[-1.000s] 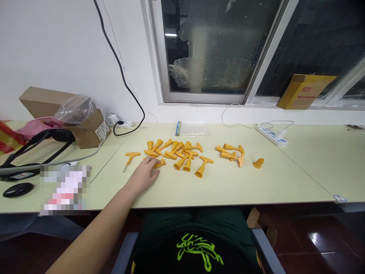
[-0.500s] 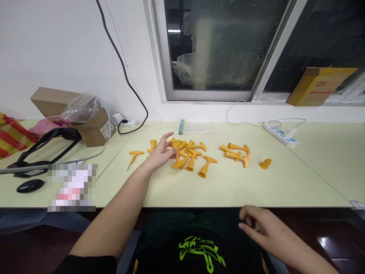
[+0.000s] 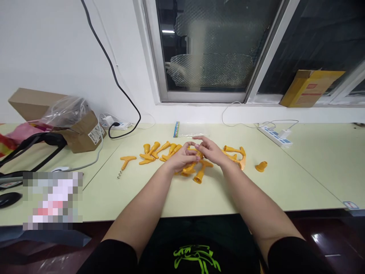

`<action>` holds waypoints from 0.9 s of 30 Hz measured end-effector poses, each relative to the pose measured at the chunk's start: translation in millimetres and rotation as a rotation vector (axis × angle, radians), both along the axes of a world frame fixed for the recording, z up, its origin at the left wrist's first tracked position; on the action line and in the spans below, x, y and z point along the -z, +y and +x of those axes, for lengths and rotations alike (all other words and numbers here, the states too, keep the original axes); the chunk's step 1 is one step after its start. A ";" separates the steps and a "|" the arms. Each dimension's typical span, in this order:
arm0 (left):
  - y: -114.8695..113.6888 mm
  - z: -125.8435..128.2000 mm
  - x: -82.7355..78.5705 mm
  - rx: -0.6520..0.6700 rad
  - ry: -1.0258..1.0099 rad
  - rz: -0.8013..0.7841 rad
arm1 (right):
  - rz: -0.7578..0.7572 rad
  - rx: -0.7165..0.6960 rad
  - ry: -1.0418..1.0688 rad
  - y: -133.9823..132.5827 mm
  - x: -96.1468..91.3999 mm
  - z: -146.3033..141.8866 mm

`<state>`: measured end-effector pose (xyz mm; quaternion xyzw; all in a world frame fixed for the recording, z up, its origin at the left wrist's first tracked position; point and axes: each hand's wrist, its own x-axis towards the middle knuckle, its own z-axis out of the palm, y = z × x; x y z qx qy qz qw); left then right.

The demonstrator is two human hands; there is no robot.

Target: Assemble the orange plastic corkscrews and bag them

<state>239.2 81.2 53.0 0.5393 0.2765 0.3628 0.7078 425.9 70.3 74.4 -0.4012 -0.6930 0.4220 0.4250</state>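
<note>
My left hand (image 3: 182, 158) is closed around a yellow corkscrew (image 3: 200, 153) over the middle of the table. My right hand (image 3: 211, 149) meets it from the right, thumb and fingers curled about the same corkscrew, its index finger raised; the fingers hide most of the piece. Below and beside the hands lie several yellow T-handled corkscrews (image 3: 199, 175). To their left is another loose group (image 3: 155, 150). Further left, one corkscrew (image 3: 125, 163) shows its bare metal spiral. On the right are more yellow corkscrews (image 3: 242, 158) and a separate flared yellow sleeve (image 3: 261, 166).
A clear plastic bag (image 3: 191, 130) lies behind the pile. Power strips (image 3: 275, 136) with cables stand by the wall. On the left are a cardboard box (image 3: 82, 133), a black strap-like frame (image 3: 48, 139) and a black mouse (image 3: 10, 199). The table edge (image 3: 199, 216) runs close to my body.
My right hand has come up from below the table edge to join the left. My left hand has moved right, with a corkscrew now between both hands. The view has shifted slightly.
</note>
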 end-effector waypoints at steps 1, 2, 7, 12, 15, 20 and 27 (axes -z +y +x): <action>-1.7 -1.6 1.0 0.036 0.017 -0.028 | -0.053 -0.077 0.010 3.5 2.6 -1.9; -3.3 -4.0 1.4 0.053 0.034 -0.059 | -0.101 -0.130 0.024 5.2 6.6 -3.0; -0.7 -19.2 3.2 -0.079 -0.051 -0.109 | -0.228 0.136 0.198 5.7 32.6 2.5; 11.7 -24.2 20.1 -0.275 0.023 0.283 | -0.563 0.271 0.430 11.8 38.6 12.4; 12.8 -22.4 27.8 -0.371 0.207 0.610 | -0.667 0.248 0.503 14.2 34.5 17.7; 8.7 -21.9 21.9 -0.442 0.481 0.986 | -0.785 0.233 0.459 15.9 32.7 25.4; 11.4 -22.6 21.8 -0.523 0.498 0.875 | -0.570 0.042 0.487 14.7 39.2 31.3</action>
